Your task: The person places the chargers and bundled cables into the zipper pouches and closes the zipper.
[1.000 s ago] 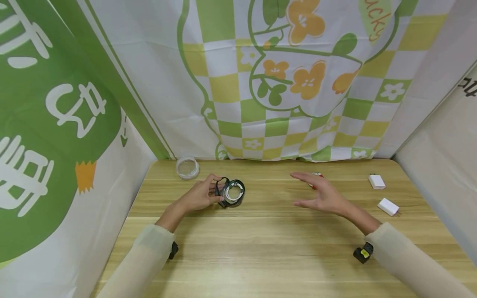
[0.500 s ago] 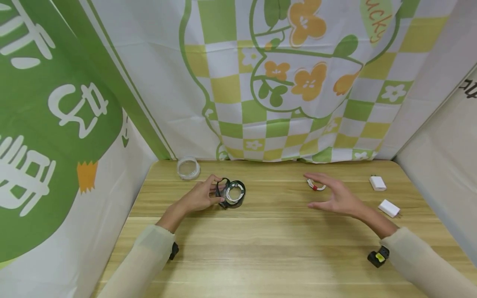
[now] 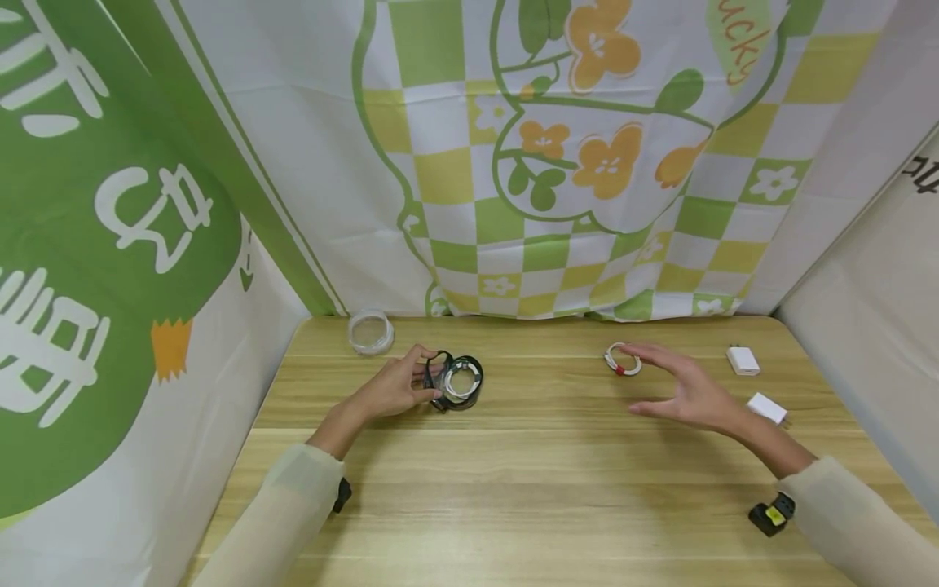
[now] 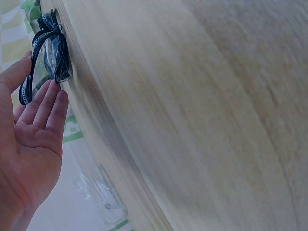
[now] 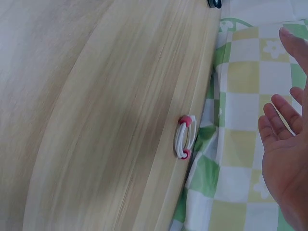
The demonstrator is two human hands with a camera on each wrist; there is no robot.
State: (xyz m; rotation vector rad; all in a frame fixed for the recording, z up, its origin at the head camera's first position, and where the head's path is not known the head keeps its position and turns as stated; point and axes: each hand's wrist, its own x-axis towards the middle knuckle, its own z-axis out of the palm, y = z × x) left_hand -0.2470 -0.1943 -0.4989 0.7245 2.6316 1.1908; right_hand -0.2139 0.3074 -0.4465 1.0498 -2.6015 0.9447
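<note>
A big checked cloth (image 3: 601, 155) with orange flowers hangs behind the wooden table (image 3: 513, 473), and the two hands work above this table. The left hand (image 3: 392, 387) has its fingers and thumb gripping the left edge of a black cable coil (image 4: 60, 55), which is at the back part of the table, left of the middle. The right hand (image 3: 693, 395) has straight fingers, with the thumb spread well apart from them. Behind the left hand, near the back edge, lies a clear whitish coil (image 3: 372, 350). Just beside the right fingertips lies a white cable ring (image 5: 180, 139) with red bands, and in the right wrist view I see it is apart from the hand. Within the black coil appears a small white ring (image 3: 464, 397). Smallest are two white chargers: one (image 3: 743, 361) to the right of the hand, the other (image 3: 766, 406) just beside the right wrist.
</note>
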